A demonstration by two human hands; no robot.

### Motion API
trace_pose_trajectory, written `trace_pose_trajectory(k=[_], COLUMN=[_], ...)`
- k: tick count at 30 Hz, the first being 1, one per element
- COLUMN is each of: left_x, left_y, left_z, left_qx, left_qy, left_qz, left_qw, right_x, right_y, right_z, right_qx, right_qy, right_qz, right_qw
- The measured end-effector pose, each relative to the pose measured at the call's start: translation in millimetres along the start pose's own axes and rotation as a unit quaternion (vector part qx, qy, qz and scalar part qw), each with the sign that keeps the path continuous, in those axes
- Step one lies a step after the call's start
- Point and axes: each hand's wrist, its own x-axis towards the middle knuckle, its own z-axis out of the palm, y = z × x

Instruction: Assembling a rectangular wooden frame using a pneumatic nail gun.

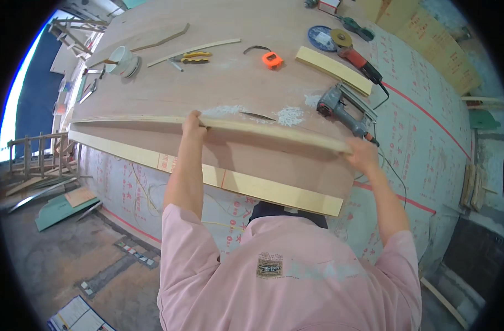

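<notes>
A long, narrow wooden board [268,132] lies crosswise in front of me, its long edge facing up, on the plywood worktop [163,94]. My left hand [194,124] is closed round it near its middle, and my right hand [363,154] grips its right end. Nearer to me, a yellow-faced strip [252,185] runs along the worktop's front edge. Just beyond my right hand lies a grey-and-black nail gun [333,103] with a hose. White crumbly patches [290,116] and a thin dark sliver [257,116] are on the worktop behind the board.
Farther back lie an orange tape measure [272,59], yellow-handled pliers [195,57], a white bucket [122,62], a yellow board [335,69] and a red-and-black angle grinder [360,62]. Printed sheeting [417,143] covers the floor to the right. Scrap wood [36,185] is piled at left.
</notes>
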Motion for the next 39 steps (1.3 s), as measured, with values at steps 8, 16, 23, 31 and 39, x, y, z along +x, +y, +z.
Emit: trace_pose_trajectory(k=[8,16,23,31,39], left_x=[35,53,69,86,79], left_y=[30,48,31,28,17], left_z=[60,62,60,39,49], left_qx=[0.033,0.162,0.114,0.125,0.152], left_qy=[0.021,-0.01,0.016,-0.014,0.016], left_qz=[-0.061,-0.081,-0.02,-0.027,0.06], left_qw=[0.997,0.983,0.993,0.992,0.986], right_x=[44,73,82,126,130], right_y=[5,1,27,55,65], right_z=[-28,-21,-11,7,-76], right_qx=[-0.01,0.019,0.121,0.098,0.114], right_qy=[0.016,-0.075,-0.043,-0.158,-0.093], right_qz=[0.002,0.057,0.035,0.174,0.156], right_qw=[1.0,0.995,0.991,0.967,0.977])
